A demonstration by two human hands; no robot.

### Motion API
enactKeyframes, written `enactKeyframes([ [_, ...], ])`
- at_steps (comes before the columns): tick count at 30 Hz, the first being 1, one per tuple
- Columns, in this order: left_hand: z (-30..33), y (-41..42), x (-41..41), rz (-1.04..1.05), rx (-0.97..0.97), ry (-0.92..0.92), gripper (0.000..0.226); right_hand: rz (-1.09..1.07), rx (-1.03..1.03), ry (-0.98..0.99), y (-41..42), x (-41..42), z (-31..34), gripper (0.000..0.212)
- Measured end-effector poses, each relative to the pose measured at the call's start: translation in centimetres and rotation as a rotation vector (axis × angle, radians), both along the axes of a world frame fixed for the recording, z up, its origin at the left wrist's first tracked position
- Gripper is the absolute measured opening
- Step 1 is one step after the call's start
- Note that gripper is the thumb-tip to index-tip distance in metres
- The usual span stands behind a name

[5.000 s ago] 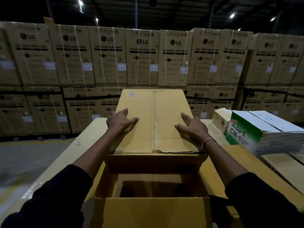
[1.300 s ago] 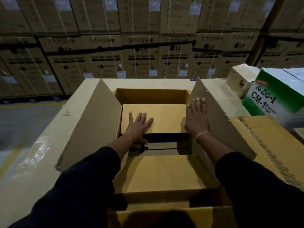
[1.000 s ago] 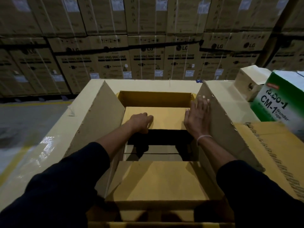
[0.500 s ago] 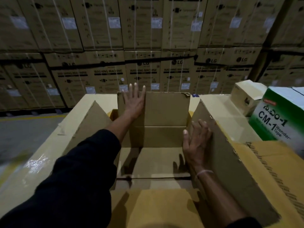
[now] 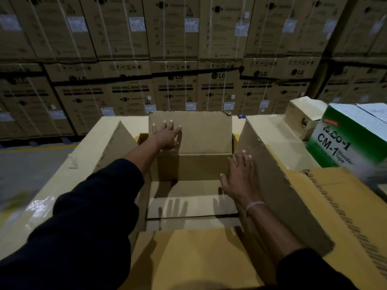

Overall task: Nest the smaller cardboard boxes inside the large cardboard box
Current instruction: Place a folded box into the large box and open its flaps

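The large cardboard box (image 5: 278,185) stands open in the middle of the view, its left flap (image 5: 117,147) and right flap (image 5: 278,185) angled up and outward, and its far flap (image 5: 201,132) upright. Inside it sits a smaller cardboard box (image 5: 188,197), its pale top lying flat low against the far wall.

The left hand (image 5: 167,137) reaches to the far flap with its fingers straight and spread, flat on the cardboard near the flap's left edge; its grip takes hold of nothing. The right hand (image 5: 240,176) lies against the inner face of the right flap, fingers extended and loose, thumb out toward the box's middle (a thin band circles the wrist); it too clasps nothing.

To the right, on the pale surface (image 5: 62,185) that carries the box, stands a green-and-white carton (image 5: 351,139) marked "CM-1 Wonder Tape", with a small plain carton (image 5: 303,116) just beyond it on the far side. Across the far side rises a wall of stacked cartons (image 5: 173,59) printed "LG" and "WASHING MACHINE". Grey floor (image 5: 31,164) shows at the left.
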State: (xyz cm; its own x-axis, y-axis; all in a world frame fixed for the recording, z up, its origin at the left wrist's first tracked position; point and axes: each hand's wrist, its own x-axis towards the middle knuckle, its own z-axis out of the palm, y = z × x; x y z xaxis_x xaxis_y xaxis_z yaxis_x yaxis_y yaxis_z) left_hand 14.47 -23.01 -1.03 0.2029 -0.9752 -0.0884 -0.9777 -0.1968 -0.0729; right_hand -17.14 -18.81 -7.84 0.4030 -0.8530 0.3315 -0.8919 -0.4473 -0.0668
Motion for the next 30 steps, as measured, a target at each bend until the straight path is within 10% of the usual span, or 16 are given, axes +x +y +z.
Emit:
enactKeyframes([
  [12, 0.0, 12.4, -0.1, -0.098, 0.207, -0.21, 0.083, 0.129, 0.608, 0.556, 3.4, -2.5, 0.6, 0.062],
  [20, -0.5, 19.2, 0.8, -0.093, 0.162, -0.259, 0.077, -0.186, 1.211, 0.09, 8.8, -4.5, -0.2, 0.067],
  [30, 4.3, 23.8, -1.3, -0.031, 0.139, -0.101, 0.066, -0.054, 0.836, -0.352, 10.5, -6.3, 13.0, 0.048],
])
